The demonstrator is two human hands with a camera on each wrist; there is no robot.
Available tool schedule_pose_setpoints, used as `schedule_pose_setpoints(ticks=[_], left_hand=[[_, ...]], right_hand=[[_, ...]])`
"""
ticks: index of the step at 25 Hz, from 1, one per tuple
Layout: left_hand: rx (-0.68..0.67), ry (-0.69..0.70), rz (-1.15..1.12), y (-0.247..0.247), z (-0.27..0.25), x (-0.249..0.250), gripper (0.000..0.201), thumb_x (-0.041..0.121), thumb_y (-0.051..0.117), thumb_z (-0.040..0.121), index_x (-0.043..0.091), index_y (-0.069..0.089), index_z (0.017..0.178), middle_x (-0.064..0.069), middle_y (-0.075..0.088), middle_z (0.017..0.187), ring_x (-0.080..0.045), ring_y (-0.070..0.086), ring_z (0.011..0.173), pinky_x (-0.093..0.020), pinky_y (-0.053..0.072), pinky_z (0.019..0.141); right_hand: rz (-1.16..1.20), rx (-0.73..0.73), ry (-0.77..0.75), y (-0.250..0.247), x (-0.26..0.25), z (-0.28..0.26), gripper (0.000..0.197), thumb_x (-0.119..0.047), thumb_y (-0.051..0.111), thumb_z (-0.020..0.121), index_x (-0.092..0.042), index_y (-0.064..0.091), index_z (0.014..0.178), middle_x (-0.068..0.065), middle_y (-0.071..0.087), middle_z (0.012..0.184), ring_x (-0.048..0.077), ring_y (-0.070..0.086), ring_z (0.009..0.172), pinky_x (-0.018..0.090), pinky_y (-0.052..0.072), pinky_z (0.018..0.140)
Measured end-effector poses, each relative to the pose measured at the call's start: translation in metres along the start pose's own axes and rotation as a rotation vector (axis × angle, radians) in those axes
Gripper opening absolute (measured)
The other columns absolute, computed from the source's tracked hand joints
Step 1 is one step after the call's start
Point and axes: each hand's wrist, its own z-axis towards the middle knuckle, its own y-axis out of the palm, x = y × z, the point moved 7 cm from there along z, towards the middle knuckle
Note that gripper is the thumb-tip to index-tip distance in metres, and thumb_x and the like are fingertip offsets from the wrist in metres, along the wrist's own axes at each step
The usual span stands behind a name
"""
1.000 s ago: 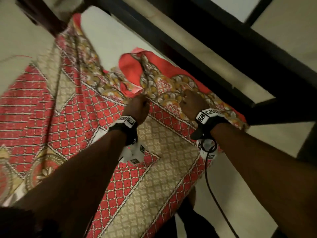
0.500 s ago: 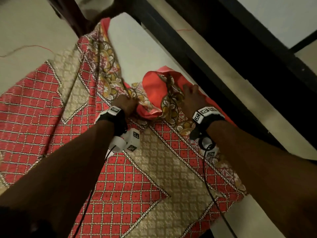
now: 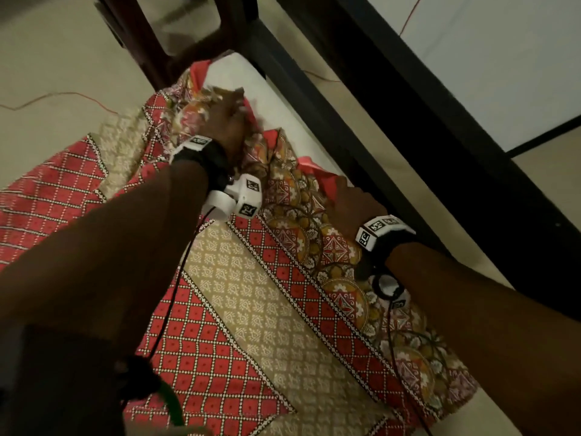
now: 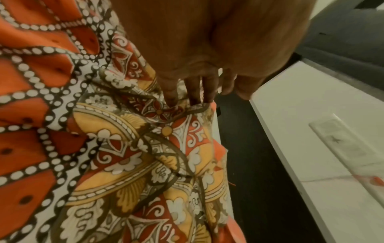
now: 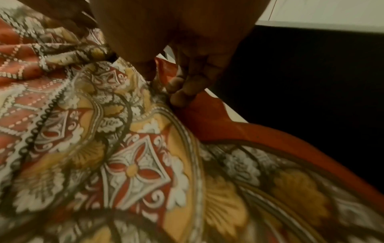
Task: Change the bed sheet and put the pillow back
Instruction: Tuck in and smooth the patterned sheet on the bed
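A red and gold patterned bed sheet (image 3: 251,309) lies over a white mattress (image 3: 283,99), its ornate border bunched along the far edge. My left hand (image 3: 224,118) grips a gathered fold of that border far up the bed; in the left wrist view its fingers (image 4: 195,92) pinch the cloth (image 4: 145,148). My right hand (image 3: 349,206) holds the sheet's red edge nearer to me, beside the bed frame. The right wrist view has the thumb and fingers (image 5: 180,92) closed on the red hem (image 5: 218,125). No pillow is in view.
A dark bed frame rail (image 3: 361,127) runs diagonally along the mattress's right side. Dark wooden furniture legs (image 3: 147,48) stand past the bed's far end. Pale floor tiles (image 3: 471,58) lie beyond the rail. Thin cables trail from both wrist devices across the sheet.
My left hand has travelled farther up the bed with a bunch of the border. The right hand stayed by the rail and closed on the red edge. The view shifted forward.
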Motion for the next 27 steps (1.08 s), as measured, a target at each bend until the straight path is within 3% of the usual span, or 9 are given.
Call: schedule_pose_setpoints(ticks=[2, 3, 6, 8, 10, 13, 16, 22, 27], left_hand=[[-0.073, 0.048, -0.051, 0.01, 0.004, 0.0, 0.031, 0.036, 0.052, 0.097, 0.019, 0.068, 0.116, -0.008, 0.067, 0.127, -0.025, 0.062, 0.112, -0.034, 0.047, 0.103], [-0.065, 0.03, -0.07, 0.009, 0.006, -0.006, 0.027, 0.036, 0.053, 0.095, 0.017, 0.071, 0.101, -0.011, 0.072, 0.112, -0.024, 0.066, 0.095, -0.041, 0.053, 0.094], [0.054, -0.048, -0.204, -0.007, 0.011, -0.033, 0.032, 0.038, 0.057, 0.089, 0.011, 0.074, 0.088, -0.015, 0.075, 0.084, -0.027, 0.068, 0.068, -0.053, 0.06, 0.07], [0.22, -0.044, -0.098, -0.032, 0.014, -0.045, 0.034, 0.04, 0.056, 0.088, 0.012, 0.074, 0.086, -0.007, 0.074, 0.078, -0.028, 0.07, 0.072, -0.04, 0.058, 0.068], [0.361, -0.023, 0.048, -0.063, 0.019, -0.056, 0.036, 0.038, 0.052, 0.092, 0.008, 0.07, 0.085, -0.011, 0.071, 0.083, -0.032, 0.067, 0.082, -0.032, 0.045, 0.066], [0.451, -0.014, 0.149, -0.1, 0.033, -0.082, 0.031, 0.034, 0.05, 0.095, 0.008, 0.061, 0.082, -0.018, 0.066, 0.086, -0.037, 0.062, 0.088, -0.035, 0.035, 0.066], [0.495, 0.002, 0.294, -0.13, 0.047, -0.105, 0.032, 0.041, 0.049, 0.092, 0.012, 0.061, 0.1, -0.017, 0.067, 0.104, -0.037, 0.061, 0.1, -0.041, 0.045, 0.076], [0.376, -0.076, 0.617, -0.143, 0.053, -0.157, 0.044, 0.046, 0.048, 0.092, 0.017, 0.056, 0.124, -0.014, 0.052, 0.126, -0.038, 0.048, 0.121, -0.057, 0.047, 0.09], [0.33, -0.087, 0.699, -0.143, 0.051, -0.165, 0.039, 0.05, 0.056, 0.091, 0.02, 0.063, 0.116, -0.014, 0.049, 0.122, -0.039, 0.045, 0.121, -0.061, 0.047, 0.089]], right_hand=[[0.062, 0.01, -0.061, -0.006, -0.025, 0.018, 0.048, -0.041, 0.042, 0.099, -0.012, 0.035, 0.136, 0.011, 0.064, 0.101, 0.031, 0.063, 0.08, 0.033, 0.042, 0.064], [0.073, 0.022, -0.094, -0.008, -0.039, 0.027, 0.044, -0.039, 0.043, 0.098, -0.012, 0.037, 0.134, 0.008, 0.063, 0.099, 0.028, 0.061, 0.078, 0.032, 0.039, 0.063], [0.092, 0.081, -0.14, -0.014, -0.075, 0.047, 0.039, -0.04, 0.041, 0.098, -0.013, 0.043, 0.127, 0.01, 0.062, 0.105, 0.032, 0.062, 0.085, 0.038, 0.049, 0.069], [0.14, 0.141, -0.166, -0.023, -0.096, 0.058, 0.038, -0.039, 0.039, 0.099, -0.012, 0.045, 0.124, 0.013, 0.058, 0.111, 0.033, 0.062, 0.088, 0.044, 0.052, 0.074], [0.146, 0.199, -0.257, -0.035, -0.123, 0.081, 0.034, -0.036, 0.042, 0.1, -0.01, 0.049, 0.121, 0.013, 0.056, 0.113, 0.032, 0.06, 0.089, 0.041, 0.051, 0.072], [0.079, 0.266, -0.378, -0.053, -0.18, 0.142, 0.04, -0.037, 0.04, 0.097, -0.009, 0.053, 0.121, 0.016, 0.056, 0.119, 0.035, 0.056, 0.104, 0.047, 0.049, 0.083], [0.015, 0.188, -0.391, -0.047, -0.239, 0.202, 0.047, -0.042, 0.039, 0.097, -0.012, 0.052, 0.13, 0.016, 0.055, 0.13, 0.037, 0.051, 0.12, 0.047, 0.044, 0.098], [-0.046, 0.007, -0.511, 0.008, -0.297, 0.222, 0.063, -0.047, 0.042, 0.086, -0.031, 0.033, 0.147, 0.017, 0.052, 0.136, 0.042, 0.052, 0.121, 0.053, 0.045, 0.1], [-0.243, 0.038, -0.565, 0.005, -0.302, 0.213, 0.042, -0.024, 0.051, 0.095, -0.017, 0.047, 0.136, 0.012, 0.047, 0.139, 0.038, 0.042, 0.13, 0.056, 0.039, 0.103]])
